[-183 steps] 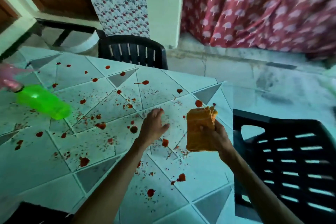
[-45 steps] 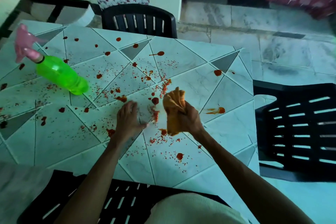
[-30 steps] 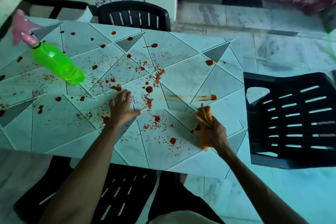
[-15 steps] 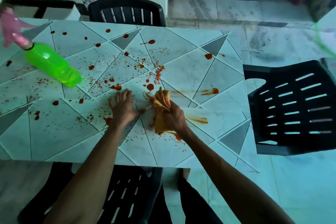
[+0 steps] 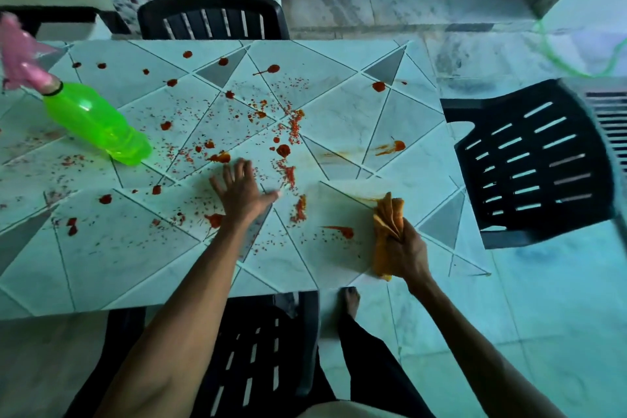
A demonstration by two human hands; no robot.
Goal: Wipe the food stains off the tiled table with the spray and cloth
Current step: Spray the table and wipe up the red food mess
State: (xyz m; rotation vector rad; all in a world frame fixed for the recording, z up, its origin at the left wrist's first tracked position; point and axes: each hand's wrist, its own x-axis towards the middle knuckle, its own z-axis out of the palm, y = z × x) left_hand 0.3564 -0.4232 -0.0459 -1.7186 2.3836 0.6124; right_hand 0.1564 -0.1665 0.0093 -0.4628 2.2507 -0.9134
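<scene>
- Since half a second ago the right hand (image 5: 405, 251) has swept the cloth (image 5: 388, 217) away from the left hand (image 5: 242, 195), out toward the near right part of the surface (image 5: 339, 119). A faint orange smear (image 5: 356, 197) trails on the tile behind it.
- The right grip is closed around the bunched orange cloth. The cloth's folds stick up above the fist and its lower end hangs at the near edge of the surface.
- The left hand stays flat on the tiles near the middle, fingers spread and straight, holding nothing.
- Red food stains (image 5: 283, 149) dot the middle and left of the surface as blobs and fine specks. One streaked blob (image 5: 342, 231) lies just left of the cloth, and another (image 5: 395, 146) lies farther back on the right.
- The green spray bottle (image 5: 95, 122) lies on its side at the left, well apart from both hands, with its pink trigger head (image 5: 20, 58) pointing to the far left.
- Black plastic chairs stand at the far side (image 5: 210, 15), the right end (image 5: 536, 159) and the near side (image 5: 258, 356).
- A bare foot (image 5: 351, 302) shows on the floor beside the near chair.
</scene>
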